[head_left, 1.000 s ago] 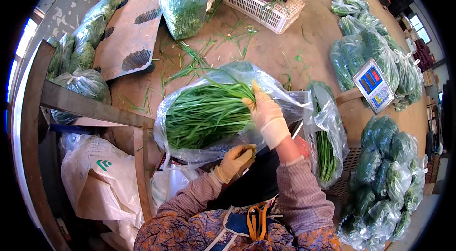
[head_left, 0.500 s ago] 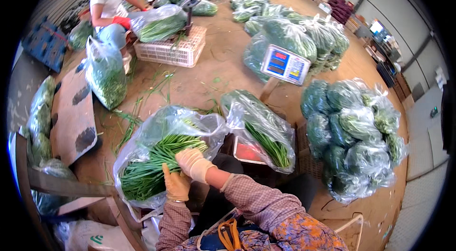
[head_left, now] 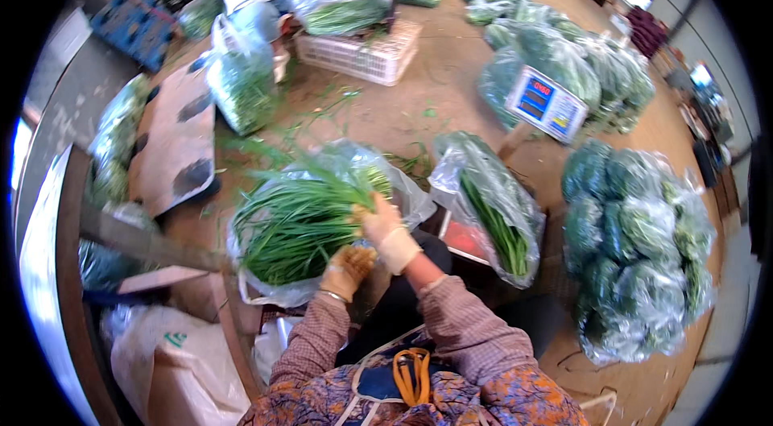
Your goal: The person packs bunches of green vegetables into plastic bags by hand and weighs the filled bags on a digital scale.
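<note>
1. Evidently, the leaf bunch [head_left: 294, 221] lies toward 8 o'clock from the view's middle, over the open bag [head_left: 415, 202]; its tips fan toward 9 and its pale stalk ends point to 2.
2. The right hand [head_left: 381, 223], in a thin cream glove, is closed around the leaf bunch close to those stalk ends, probably because the leaves gather narrowest and firmest there.
3. The left hand [head_left: 349, 269], in a tan glove, sits with curled fingers at the bunch's 4 o'clock side; whether it pinches anything, I cannot tell.
4. The open bag spreads wide beneath the leaves, presumably to keep them off the floor [head_left: 451, 92]. Its film is clear, limp and crinkled, against glossy, flat, ribbon-like greens.
5. At 3 o'clock, a second bag [head_left: 491, 213] lies slantwise, its long stalks running lengthwise, likely to spare them bending.
6. At 2 o'clock, a boxy blue-and-white display [head_left: 547, 104] is tilted, perhaps for easy reading.
7. Near 12 o'clock, a rigid, slotted white crate [head_left: 354, 59] seems to serve as a low stand for another filled bag [head_left: 346, 15].
</note>
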Tool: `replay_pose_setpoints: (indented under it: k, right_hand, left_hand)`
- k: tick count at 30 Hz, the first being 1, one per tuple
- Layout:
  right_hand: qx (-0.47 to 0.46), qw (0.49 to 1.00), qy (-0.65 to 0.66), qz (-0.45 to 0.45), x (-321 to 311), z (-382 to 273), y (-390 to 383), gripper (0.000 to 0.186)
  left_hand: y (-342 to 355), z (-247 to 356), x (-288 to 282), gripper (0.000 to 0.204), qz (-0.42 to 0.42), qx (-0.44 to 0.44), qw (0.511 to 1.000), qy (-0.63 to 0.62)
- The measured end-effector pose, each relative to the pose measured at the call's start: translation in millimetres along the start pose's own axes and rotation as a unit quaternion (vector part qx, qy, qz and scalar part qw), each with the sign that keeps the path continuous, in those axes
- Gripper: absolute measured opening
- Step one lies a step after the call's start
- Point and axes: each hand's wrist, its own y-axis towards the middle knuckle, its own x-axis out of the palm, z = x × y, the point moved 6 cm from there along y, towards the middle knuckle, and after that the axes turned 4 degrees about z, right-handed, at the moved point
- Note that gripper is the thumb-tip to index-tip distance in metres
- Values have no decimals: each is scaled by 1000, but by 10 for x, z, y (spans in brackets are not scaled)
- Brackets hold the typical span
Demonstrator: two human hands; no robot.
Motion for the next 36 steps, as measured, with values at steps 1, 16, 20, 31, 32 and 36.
replay_pose_setpoints:
  k: [1,16,20,31,32,36]
  right_hand:
    - [44,998,-32,-31,17,16,-34,23]
    - [-269,782,-555,-92,-203,-697,-817,61]
    - [-253,869,-424,-37,-322,-839,-906,72]
    - [-393,820,-416,-5,-739,-1216,-1308,60]
    - [-394,813,-428,-18,-766,-1222,-1345,63]
    - [-316,832,-454,-27,-1017,-1086,-1217,65]
  left_hand:
    - [-154,26,-229,37,175,42,976,122]
    - [-30,247,1202,27,21,188,977,96]
    - [-47,14,1742,36,47,281,914,288]
    - [586,-48,1621,88,66,455,685,566]
    - [748,-62,1589,93,61,547,535,642]
    - [1412,-264,1985,90,156,442,538,700]
